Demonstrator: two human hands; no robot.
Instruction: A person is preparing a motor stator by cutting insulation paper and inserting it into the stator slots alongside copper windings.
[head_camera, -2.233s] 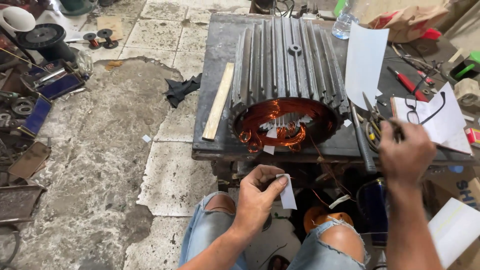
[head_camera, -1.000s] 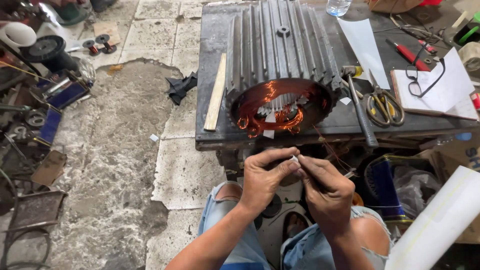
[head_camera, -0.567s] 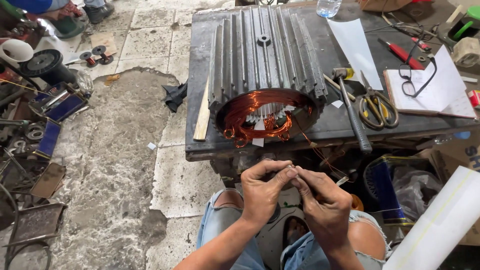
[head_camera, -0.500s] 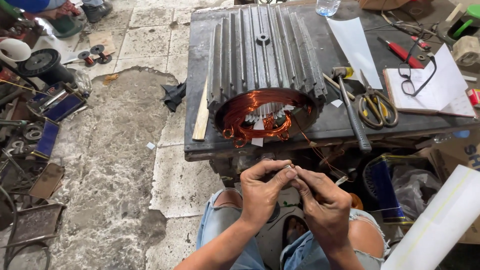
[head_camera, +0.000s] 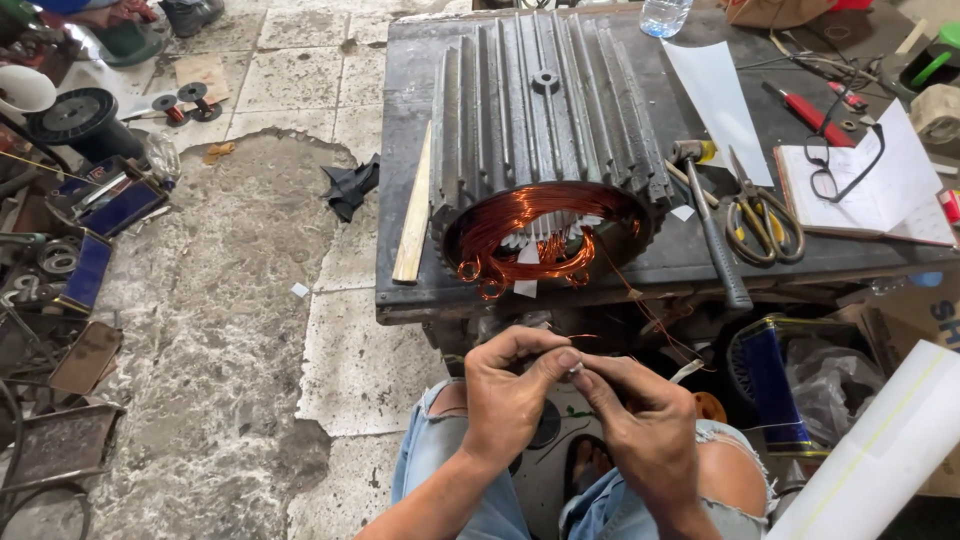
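Note:
My left hand (head_camera: 510, 385) and my right hand (head_camera: 640, 420) meet above my knees, fingertips pinched together on a small white sleeve (head_camera: 577, 368) with a thin copper wire (head_camera: 655, 315) running from it up toward the motor. A finned grey motor stator (head_camera: 545, 150) lies on the dark metal table (head_camera: 410, 300), its open end facing me with copper windings (head_camera: 530, 225) and white paper slips inside.
A wooden stick (head_camera: 415, 205) lies left of the stator. A hammer (head_camera: 715, 230), scissors (head_camera: 762, 215), white paper sheet (head_camera: 720, 95), glasses on a notebook (head_camera: 870, 175) and a red screwdriver (head_camera: 805, 110) sit to the right. Scrap parts and spools (head_camera: 70, 115) crowd the floor at left. A white roll (head_camera: 880, 450) leans at lower right.
My right hand came back from the table's right side and joined the left hand in front of me. Both hands now pinch the small white piece together; view shifted slightly.

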